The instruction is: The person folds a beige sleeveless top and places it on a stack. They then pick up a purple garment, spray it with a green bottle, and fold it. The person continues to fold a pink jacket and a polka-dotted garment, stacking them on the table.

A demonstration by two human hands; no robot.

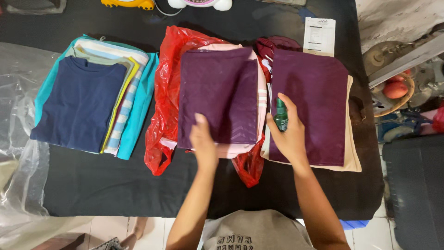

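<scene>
Small green spray bottle (pixel 280 118): gripped in the curled right hand (pixel 287 134), over a folded dark purple cloth (pixel 314 104). Second folded purple cloth (pixel 218 97): pressed by the flat left hand (pixel 203 144), stacked on pink fabric (pixel 262 95) in a red plastic bag (pixel 162 111).

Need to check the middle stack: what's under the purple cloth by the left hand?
Under the purple cloth, a pink garment shows at the edges, on a red bag. Anything deeper is covered.

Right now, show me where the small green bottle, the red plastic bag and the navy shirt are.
green bottle (pixel 280 116): head view, on its body, held in the right hand (pixel 289 134).
red plastic bag (pixel 167 88): head view, on its left side.
navy shirt (pixel 78 104): head view, on the middle of its front.
</scene>
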